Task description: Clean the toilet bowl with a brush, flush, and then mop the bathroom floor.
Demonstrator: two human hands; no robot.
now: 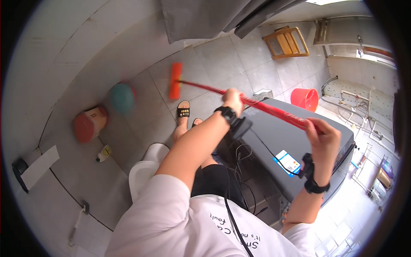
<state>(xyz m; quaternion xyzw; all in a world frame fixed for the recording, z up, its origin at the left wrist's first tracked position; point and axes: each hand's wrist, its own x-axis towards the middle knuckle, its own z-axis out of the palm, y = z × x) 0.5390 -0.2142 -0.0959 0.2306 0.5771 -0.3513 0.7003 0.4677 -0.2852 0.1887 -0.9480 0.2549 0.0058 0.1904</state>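
A mop with a long red pole slants across my front from right to far left. Its bar-shaped orange head is at the grey tiled floor beyond my sandalled feet and looks slightly blurred. My left hand is closed around the middle of the pole. Near the upper end of the pole, my right hand grips it above a grey box-shaped appliance with a label on its top. Both wrists wear black straps with small devices.
A white toilet stands at my left. Along the left wall are a red stool, a teal round object and a white-and-yellow bottle. A red bucket and wooden chair stand farther right. Grey curtain hangs ahead.
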